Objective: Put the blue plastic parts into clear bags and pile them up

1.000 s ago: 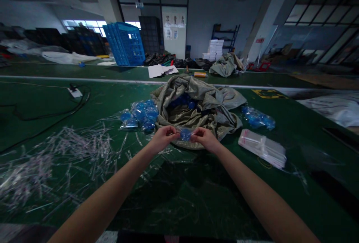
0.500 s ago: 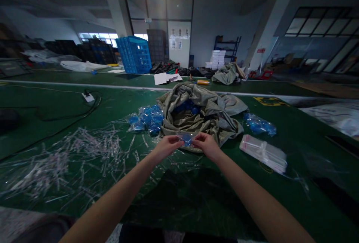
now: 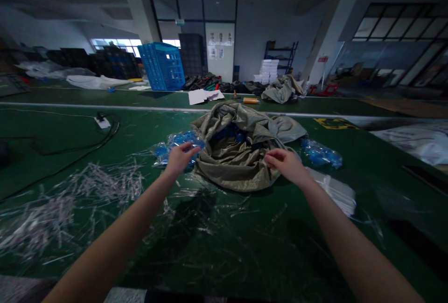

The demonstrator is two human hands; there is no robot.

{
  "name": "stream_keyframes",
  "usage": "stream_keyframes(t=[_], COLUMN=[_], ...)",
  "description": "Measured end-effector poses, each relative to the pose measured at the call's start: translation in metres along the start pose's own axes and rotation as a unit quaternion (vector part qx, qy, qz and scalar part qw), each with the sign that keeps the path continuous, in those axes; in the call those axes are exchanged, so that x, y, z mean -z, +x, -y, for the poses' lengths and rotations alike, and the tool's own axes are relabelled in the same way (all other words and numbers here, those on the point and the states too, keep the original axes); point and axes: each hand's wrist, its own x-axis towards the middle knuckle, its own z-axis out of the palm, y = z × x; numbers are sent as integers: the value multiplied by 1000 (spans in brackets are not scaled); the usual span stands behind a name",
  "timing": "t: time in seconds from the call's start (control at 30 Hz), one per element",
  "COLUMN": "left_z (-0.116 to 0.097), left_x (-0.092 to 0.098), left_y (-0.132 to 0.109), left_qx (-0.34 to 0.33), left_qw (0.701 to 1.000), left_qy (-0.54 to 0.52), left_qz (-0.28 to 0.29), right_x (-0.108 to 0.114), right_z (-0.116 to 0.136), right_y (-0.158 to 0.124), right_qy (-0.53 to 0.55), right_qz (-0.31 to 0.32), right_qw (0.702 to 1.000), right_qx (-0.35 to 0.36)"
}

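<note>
My left hand reaches over the left pile of blue pieces in clear bags. Its fingers are stretched out, with a blue bagged piece right at the fingertips; whether it still touches this piece is hard to tell. My right hand hovers at the right front edge of a grey-green woven sack, fingers loosely curled and slightly apart, nothing visible in them. Dark blue pieces show inside the sack's open mouth. Behind my right wrist, partly covered, lies a stack of clear flat bags.
Thin clear strips litter the green table at left. More blue bagged pieces lie right of the sack. A power socket with black cables sits at left. Across the table stand a blue crate and white papers.
Both hands held a blue bagged piece together in front of the sack. They have parted: the left moved left to the bagged pile, the right moved right beside the sack. The view shifted slightly.
</note>
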Motion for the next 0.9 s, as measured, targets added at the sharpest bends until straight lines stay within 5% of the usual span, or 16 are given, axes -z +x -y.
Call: stream_keyframes(t=[0.13,0.2,0.3,0.43,0.63,0.73,0.9], left_z=[20,30,35,14,-24,-21,-1], left_x=[12,8,-4,-24,-79,-113,-152], left_y=[68,91,110,113,102,103,117], left_qx=[-26,4,34,-5,-110,-133,-91], left_qw=[975,954,917,885,893,899,897], left_qy=[178,281,396,465,435,409,414], left_qz=[-132,-101,18,28,30,84,122], right_x=[57,73,84,86,87,90,93], right_z=[-15,-28,-52,-75,-83,-81,-83], right_y=[-4,-8,-17,-29,-36,-42,-53], right_qy=[-205,-301,-419,-507,-519,-517,-522], right_qz=[-4,9,37,67,110,110,112], right_qw=[978,952,901,852,840,842,819], right_qx=[-27,-55,-106,-113,-110,-106,-208])
